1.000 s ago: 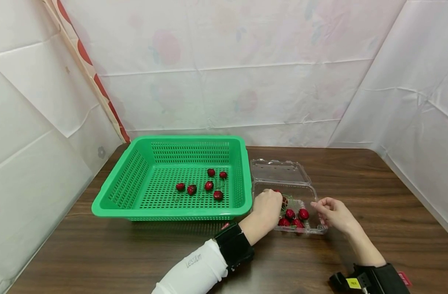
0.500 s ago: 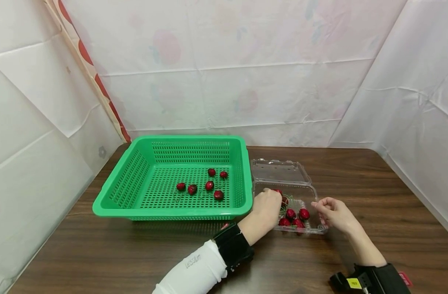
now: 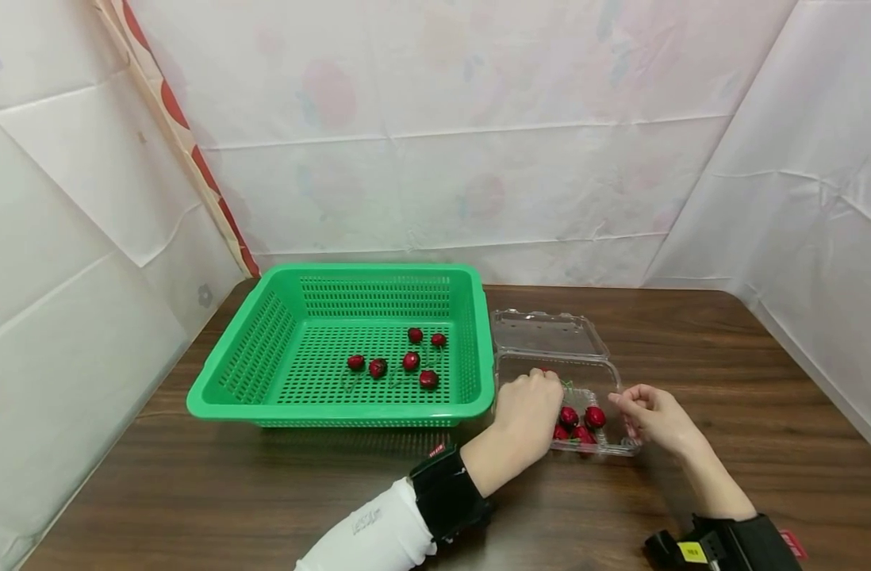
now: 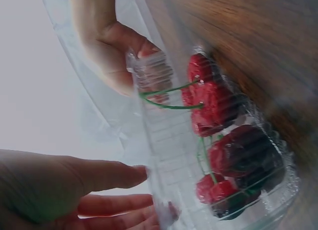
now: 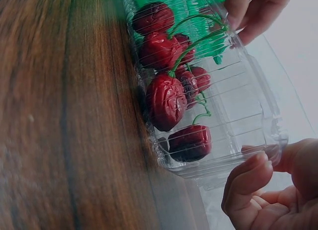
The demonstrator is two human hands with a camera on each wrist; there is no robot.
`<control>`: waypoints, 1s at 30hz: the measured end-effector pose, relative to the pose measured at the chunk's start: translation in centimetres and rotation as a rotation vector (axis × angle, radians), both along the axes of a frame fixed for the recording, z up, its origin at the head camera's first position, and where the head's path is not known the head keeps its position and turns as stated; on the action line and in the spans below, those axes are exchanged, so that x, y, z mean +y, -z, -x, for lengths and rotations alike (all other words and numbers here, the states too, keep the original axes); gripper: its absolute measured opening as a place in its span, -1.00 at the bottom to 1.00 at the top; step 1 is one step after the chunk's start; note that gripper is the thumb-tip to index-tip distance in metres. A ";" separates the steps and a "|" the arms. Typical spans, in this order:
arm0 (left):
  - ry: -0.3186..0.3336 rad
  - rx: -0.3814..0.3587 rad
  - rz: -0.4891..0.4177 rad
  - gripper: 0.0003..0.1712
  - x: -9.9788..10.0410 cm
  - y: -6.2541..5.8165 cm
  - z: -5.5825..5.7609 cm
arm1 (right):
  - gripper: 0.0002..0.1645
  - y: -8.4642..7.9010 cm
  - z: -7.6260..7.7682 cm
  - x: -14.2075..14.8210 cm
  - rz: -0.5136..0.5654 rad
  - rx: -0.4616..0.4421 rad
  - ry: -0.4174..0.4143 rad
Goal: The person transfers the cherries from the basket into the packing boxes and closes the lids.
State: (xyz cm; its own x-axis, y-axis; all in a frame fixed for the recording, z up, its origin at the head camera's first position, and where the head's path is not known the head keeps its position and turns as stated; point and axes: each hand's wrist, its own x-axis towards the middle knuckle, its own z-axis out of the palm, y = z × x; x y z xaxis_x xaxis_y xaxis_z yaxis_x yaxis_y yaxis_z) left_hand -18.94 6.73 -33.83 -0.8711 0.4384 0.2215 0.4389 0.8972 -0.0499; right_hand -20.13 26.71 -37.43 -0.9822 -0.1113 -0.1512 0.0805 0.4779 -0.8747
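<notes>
A clear plastic clamshell box point(image 3: 610, 449) lies with its lid point(image 3: 547, 333) folded back, and several red cherries point(image 3: 594, 417) with green stems are in it. My right hand point(image 3: 653, 416) pinches the box's right rim between thumb and fingers, as the right wrist view shows. Over the box's left part is my left hand point(image 3: 528, 408), knuckles up, fingers reaching down by the rim. In the left wrist view, its thumb and fingers point(image 4: 114, 204) look fairly straight with a gap between them; their tips are partly hidden by the plastic wall.
Left of the box stands a green plastic basket point(image 3: 335, 412) with several cherries point(image 3: 411, 362) on its perforated floor. Both rest on a dark wooden table point(image 3: 214, 484). Pale cloth sheets point(image 3: 435, 159) hang behind and at the sides.
My left hand has shifted a little right over the box, covering more of the cherries at its left. The right hand keeps its hold on the rim. The view has shifted slightly.
</notes>
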 end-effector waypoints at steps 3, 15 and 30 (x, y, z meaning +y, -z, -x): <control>0.025 0.053 -0.018 -0.80 -0.2 -0.3 -0.4 | -0.65 0.0 -0.1 0.0 0.000 0.000 0.000; 0.094 0.223 -0.153 -0.83 -2.4 -1.7 -1.5 | -0.63 -0.1 0.0 0.0 -0.015 0.004 0.006; 0.131 -0.031 -0.391 -0.75 -7.2 -2.9 -1.5 | -0.64 -0.1 0.1 0.0 -0.006 -0.005 0.003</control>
